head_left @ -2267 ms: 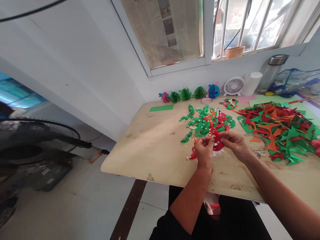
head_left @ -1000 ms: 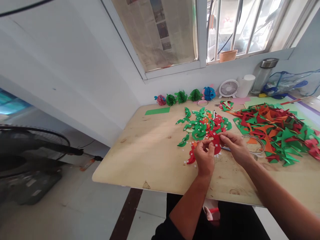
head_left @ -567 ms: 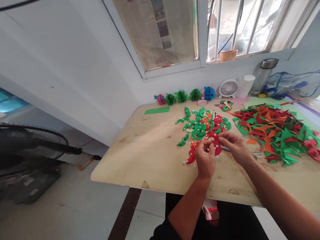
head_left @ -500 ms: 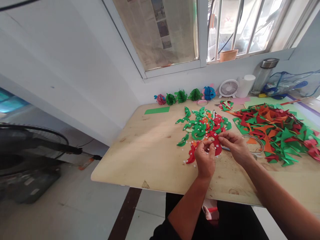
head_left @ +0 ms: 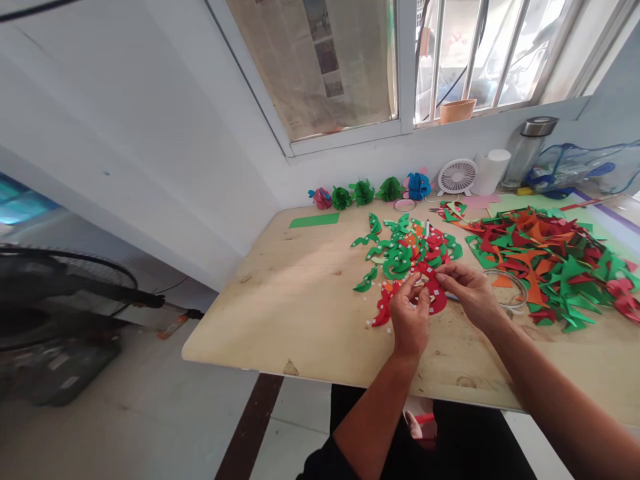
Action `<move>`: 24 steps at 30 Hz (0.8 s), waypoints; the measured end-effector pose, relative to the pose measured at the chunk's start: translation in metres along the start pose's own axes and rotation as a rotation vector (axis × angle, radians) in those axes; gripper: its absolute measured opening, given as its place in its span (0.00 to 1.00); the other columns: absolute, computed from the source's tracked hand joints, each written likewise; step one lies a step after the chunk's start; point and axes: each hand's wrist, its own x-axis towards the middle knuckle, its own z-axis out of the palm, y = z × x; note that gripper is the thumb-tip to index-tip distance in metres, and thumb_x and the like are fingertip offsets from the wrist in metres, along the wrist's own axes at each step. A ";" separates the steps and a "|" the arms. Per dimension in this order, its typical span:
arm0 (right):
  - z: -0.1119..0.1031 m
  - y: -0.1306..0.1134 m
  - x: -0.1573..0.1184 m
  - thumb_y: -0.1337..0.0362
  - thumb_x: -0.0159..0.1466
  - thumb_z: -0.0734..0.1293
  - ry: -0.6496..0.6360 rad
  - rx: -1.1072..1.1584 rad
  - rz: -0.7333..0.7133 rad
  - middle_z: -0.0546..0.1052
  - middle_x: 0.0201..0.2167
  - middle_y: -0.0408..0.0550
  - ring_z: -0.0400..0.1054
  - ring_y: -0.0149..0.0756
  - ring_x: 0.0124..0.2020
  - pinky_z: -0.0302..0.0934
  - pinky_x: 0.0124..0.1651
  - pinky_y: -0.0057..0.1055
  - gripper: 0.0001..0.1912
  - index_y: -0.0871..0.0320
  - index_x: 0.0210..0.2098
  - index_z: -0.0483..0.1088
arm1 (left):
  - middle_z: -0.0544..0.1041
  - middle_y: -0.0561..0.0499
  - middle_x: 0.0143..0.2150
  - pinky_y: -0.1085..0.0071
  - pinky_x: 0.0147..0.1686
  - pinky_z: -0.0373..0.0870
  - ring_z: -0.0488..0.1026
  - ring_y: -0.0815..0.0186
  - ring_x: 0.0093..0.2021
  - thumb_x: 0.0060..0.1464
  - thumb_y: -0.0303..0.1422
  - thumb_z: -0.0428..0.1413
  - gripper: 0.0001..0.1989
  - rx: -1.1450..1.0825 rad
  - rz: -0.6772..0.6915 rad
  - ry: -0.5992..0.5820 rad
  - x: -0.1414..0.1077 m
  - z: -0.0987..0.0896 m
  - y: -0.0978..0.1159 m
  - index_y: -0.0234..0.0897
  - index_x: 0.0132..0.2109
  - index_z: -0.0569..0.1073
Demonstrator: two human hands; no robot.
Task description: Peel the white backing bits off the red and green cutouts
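A curved red paper cutout [head_left: 439, 301] with small white squares on it is held between my two hands, just above the table. My left hand [head_left: 411, 317] is closed at its left side, thumb and fingertips together. From the right, my right hand [head_left: 467, 288] pinches its upper edge with thumb and forefinger. Beyond my hands lies a cluster of green paper cutouts [head_left: 397, 261], mixed with red and orange ones, many dotted with white squares. Another red cutout [head_left: 381, 312] lies left of my left hand, with a few loose white squares around it.
A big heap of paper scraps [head_left: 545, 257] covers the right side of the wooden table [head_left: 280, 300]. Near my right hand is a roll of tape [head_left: 520, 290]. Folded paper figures [head_left: 363, 192], a small fan [head_left: 457, 177] and a glass bottle [head_left: 527, 153] stand along the wall.
The red cutout has turned slightly between my fingers, and more of its lower part shows. My left fingertips have shifted a little; my right hand stays nearly in place.
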 end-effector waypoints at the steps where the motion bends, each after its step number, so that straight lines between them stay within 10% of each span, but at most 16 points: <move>1: 0.000 0.000 0.000 0.53 0.50 0.72 -0.003 -0.009 -0.004 0.72 0.21 0.42 0.63 0.28 0.22 0.60 0.24 0.25 0.14 0.56 0.28 0.73 | 0.79 0.45 0.36 0.71 0.36 0.73 0.76 0.66 0.31 0.51 0.33 0.55 0.17 -0.012 0.000 -0.002 0.000 0.000 -0.001 0.34 0.49 0.72; 24: 0.003 -0.004 -0.001 0.54 0.50 0.72 -0.020 0.036 -0.028 0.71 0.21 0.41 0.63 0.28 0.22 0.58 0.25 0.25 0.13 0.56 0.28 0.71 | 0.78 0.44 0.41 0.67 0.41 0.72 0.76 0.62 0.40 0.51 0.33 0.55 0.16 0.029 0.080 -0.010 -0.005 -0.001 -0.006 0.37 0.49 0.72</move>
